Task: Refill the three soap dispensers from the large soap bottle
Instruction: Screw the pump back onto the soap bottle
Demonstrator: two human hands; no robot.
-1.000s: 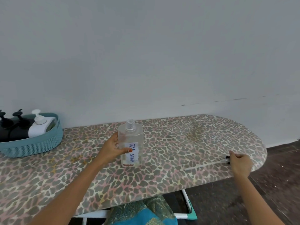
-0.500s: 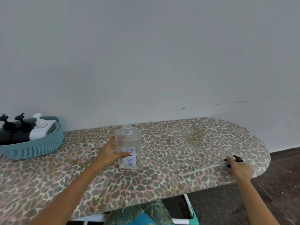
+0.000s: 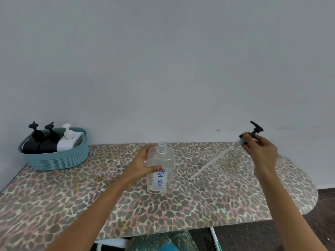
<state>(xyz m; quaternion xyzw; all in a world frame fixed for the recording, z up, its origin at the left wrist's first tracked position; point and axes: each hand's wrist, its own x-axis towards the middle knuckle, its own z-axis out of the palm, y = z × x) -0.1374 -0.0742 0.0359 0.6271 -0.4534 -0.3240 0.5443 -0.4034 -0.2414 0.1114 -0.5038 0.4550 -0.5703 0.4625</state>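
Note:
A clear square bottle [image 3: 161,164] labelled "DISH SOAP" stands upright on the leopard-print board [image 3: 217,200], its threaded neck uncapped. My left hand [image 3: 143,167] grips its left side. My right hand [image 3: 261,151] holds a black pump head [image 3: 254,130] in the air to the right of the bottle, its long clear tube [image 3: 212,161] slanting down towards the board. Two black dispensers [image 3: 36,140] and a white one [image 3: 69,140] lie in a teal basket [image 3: 59,160] at the far left.
A plain grey wall rises right behind the board. The board's rounded right end [image 3: 306,192] drops off to dark floor. Its white metal legs [image 3: 213,236] and a patterned teal cloth [image 3: 163,241] show below the near edge.
My right hand has picked the pump head up from the board's right end and lifted it, so the tube now hangs in the air. The left hand stays on the bottle.

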